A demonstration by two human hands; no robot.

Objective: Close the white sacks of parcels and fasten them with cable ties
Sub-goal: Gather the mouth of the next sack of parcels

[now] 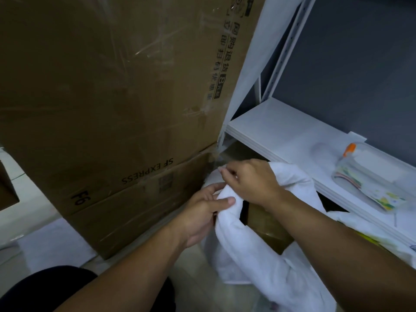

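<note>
Left hand (pixel 203 207) grips the bunched neck of the white sack (pixel 247 248). Right hand (pixel 248 180) pinches the sack's top edge, beside a cardboard box (pixel 108 109).

A white sack (pixel 254 264) stands on the floor with its mouth still partly open, a brown cardboard parcel (pixel 267 228) showing inside. Its rim is bunched into a thick roll, gripped at the far end by the left hand (pixel 202 212) and right hand (pixel 249 181).

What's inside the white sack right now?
One brown parcel shows through the open mouth of the sack. Anything below it is covered by the white cloth.
</note>
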